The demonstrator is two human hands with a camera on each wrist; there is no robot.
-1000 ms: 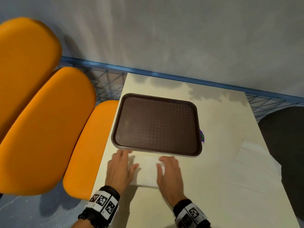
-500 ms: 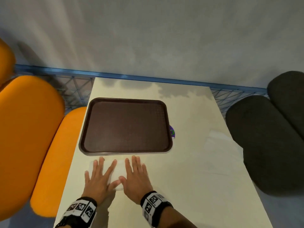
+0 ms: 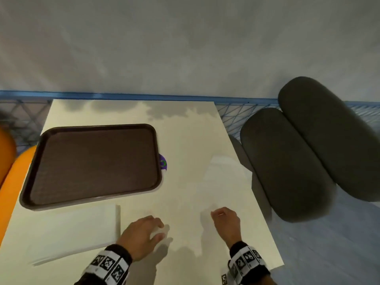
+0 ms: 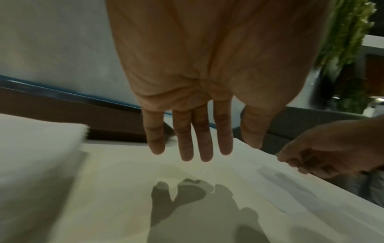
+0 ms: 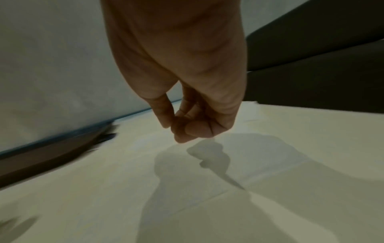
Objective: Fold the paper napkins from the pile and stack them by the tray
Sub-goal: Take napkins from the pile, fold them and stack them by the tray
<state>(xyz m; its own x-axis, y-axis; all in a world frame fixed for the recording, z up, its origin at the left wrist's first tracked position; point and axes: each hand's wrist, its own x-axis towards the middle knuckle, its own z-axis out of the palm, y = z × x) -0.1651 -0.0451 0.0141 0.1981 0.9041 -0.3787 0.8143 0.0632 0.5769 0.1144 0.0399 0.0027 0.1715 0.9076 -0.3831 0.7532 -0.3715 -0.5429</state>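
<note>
The pile of unfolded paper napkins (image 3: 224, 177) lies on the right part of the cream table (image 3: 185, 128), near the right edge and close in tone to the surface. Its outline is faint in the head view, so the reach may land on bare table or catch several sheets at once. The sheets look thin and light; a quick lift could drag the pile toward the edge.

The stack of folded napkins (image 3: 61, 229) rests just in front of the brown tray (image 3: 94, 163), apart from both hands. A careless return swing could nudge it out of alignment.

The left hand (image 3: 141, 235) hovers above the table between the stack and the pile, fingers (image 4: 187, 141) straight and slightly spread, holding nothing. The right hand (image 3: 226, 223) is just short of the pile, fingers (image 5: 187, 129) loosely curled toward the thumb. Nothing is visible between them.
</note>
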